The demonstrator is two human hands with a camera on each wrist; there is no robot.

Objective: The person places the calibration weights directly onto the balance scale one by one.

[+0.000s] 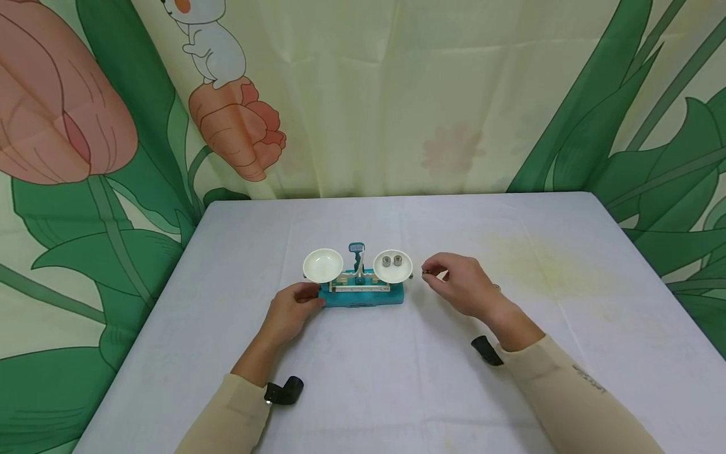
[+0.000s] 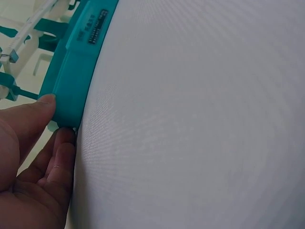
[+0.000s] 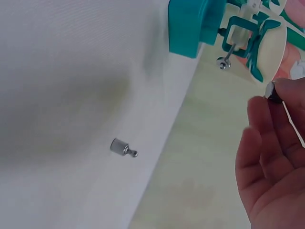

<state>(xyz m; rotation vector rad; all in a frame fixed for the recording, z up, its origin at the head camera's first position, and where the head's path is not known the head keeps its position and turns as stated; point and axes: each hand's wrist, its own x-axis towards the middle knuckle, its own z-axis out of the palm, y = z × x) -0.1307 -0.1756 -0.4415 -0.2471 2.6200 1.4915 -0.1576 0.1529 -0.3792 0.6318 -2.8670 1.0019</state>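
A teal balance scale [image 1: 363, 298] with two white pans stands on the white-covered table. The left pan [image 1: 323, 265] is bare, while two small metal weights [image 1: 392, 260] sit on the right pan [image 1: 392, 276]. My left hand [image 1: 290, 311] grips the left end of the base; in the left wrist view the thumb lies on its upper edge and the fingers curl at its end. Just right of the right pan, my right hand [image 1: 462, 285] pinches a small metal weight [image 3: 272, 92] between thumb and fingertip. Another knobbed weight [image 3: 120, 147] stands on the table in the right wrist view.
The white tablecloth [image 1: 363, 391] covers the whole table. Behind it hangs a curtain [image 1: 386, 113] printed with leaves, a tulip and a carrot. Dark wrist cameras [image 1: 285, 391] are strapped at both sleeves.
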